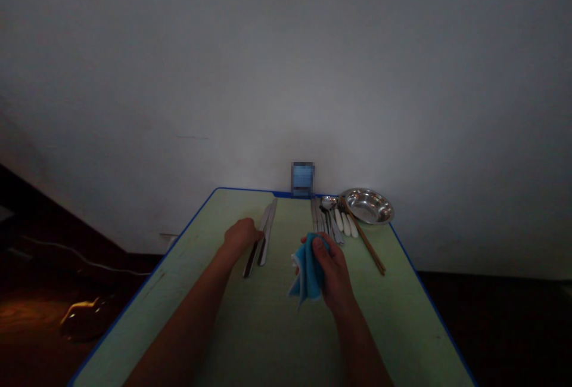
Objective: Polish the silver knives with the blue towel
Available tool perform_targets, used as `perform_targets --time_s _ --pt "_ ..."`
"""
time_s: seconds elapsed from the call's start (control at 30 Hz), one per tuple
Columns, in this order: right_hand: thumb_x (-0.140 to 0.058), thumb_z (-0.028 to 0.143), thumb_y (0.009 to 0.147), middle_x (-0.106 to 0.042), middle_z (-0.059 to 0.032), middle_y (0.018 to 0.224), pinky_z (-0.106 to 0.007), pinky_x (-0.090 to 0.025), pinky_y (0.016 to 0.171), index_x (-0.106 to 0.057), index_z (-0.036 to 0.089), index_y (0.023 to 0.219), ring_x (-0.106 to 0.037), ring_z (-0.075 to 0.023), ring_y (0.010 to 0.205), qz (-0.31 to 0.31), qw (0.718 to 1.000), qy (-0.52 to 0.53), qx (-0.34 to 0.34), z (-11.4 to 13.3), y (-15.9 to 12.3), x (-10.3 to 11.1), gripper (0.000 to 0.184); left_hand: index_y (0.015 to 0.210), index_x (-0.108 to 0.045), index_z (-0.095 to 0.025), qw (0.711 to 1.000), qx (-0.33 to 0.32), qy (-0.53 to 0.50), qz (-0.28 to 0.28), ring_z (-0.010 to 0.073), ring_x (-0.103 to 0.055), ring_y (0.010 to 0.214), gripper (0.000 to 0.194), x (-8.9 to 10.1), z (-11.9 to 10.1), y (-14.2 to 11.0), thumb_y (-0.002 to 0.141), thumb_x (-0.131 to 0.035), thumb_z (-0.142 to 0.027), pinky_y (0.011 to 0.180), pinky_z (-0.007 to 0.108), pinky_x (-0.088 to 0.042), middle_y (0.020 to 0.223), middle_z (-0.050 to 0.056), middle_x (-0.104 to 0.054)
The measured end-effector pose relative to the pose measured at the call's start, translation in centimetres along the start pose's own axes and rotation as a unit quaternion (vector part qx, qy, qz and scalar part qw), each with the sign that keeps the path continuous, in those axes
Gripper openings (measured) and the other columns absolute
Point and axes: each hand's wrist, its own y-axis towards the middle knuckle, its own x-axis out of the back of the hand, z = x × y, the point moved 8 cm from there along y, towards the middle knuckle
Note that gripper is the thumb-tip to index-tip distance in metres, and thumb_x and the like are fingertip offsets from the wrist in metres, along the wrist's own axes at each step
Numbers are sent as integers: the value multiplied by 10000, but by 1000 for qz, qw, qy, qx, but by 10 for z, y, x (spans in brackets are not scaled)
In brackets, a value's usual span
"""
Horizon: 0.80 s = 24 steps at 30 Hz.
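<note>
Two long metal table knives lie side by side on the left half of the table, the left knife (251, 259) and the right knife (269, 232). My left hand (241, 235) is closed, its fingertips on the left knife near where blade and handle meet; part of that knife is hidden by the fingers. A folded blue cloth (310, 268) with pale edges hangs from my right hand (333, 268), which is shut on it over the middle of the table. Just beyond that hand lies a row of metal cutlery (319, 217), partly covered by the cloth and fingers.
At the back right stands a shiny metal bowl (370, 207). Beside it are wooden chopsticks (366, 244), several white-handled utensils (346, 223) and a metal spoon (329, 201). A small blurred screen (302, 179) leans at the wall behind the blue-edged green table (263, 327).
</note>
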Motion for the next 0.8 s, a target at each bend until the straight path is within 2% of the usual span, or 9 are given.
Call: perform_targets --time_s 0.4,0.5,0.8 --pt "-629 503 776 -621 1 685 -197 -494 512 -646 174 891 -593 -105 572 -1 1000 -16 -5 -2 1 0 349 1020 -611 -126 1000 -5 2 9 197 -626 921 329 -2 2 4 858 -566 -408 796 374 -499 1035 89 -648" --pt "-650 495 759 -644 -9 741 -212 -509 525 -644 177 875 -604 -112 590 -10 1000 -4 -7 -3 2 1 339 995 -616 -129 1000 -10 -1 14 190 -630 896 334 -4 5 7 863 -555 -429 794 373 -498 1004 79 -654" --pt "-655 491 755 -658 -21 788 -221 -507 495 -639 174 876 -602 -117 570 -10 1000 -8 -1 -6 3 0 340 898 -627 -125 996 -47 -34 65 157 -629 795 254 0 8 1 883 -549 -366 728 329 -511 878 35 -653"
